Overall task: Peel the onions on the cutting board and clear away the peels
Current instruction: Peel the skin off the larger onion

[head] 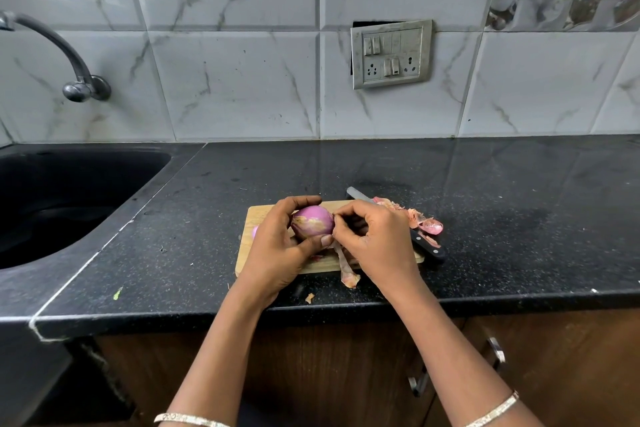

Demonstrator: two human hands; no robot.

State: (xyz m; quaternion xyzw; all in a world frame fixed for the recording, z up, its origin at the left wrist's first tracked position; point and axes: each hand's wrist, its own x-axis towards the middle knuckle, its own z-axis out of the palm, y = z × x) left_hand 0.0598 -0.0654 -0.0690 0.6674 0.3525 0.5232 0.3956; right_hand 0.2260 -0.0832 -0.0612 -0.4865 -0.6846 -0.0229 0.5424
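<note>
Onion [313,221], partly bared, held just over the cutting board [258,215]: left hand [277,246] fingers curl round it, and right hand [375,239] fingers pinch at its end. A loose strip [347,269] hangs past the board's near edge. Peeling under way; next, likely, tear the remaining skin free. Peels [424,222] and knife [427,246] crowd the right; open table [194,218] lies left toward the sink [69,191].

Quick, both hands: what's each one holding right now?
Left hand: closed around the onion, holding it.
Right hand: fingers curled, pinching the peel at the onion's end.

No text, label or number is legible anywhere.
</note>
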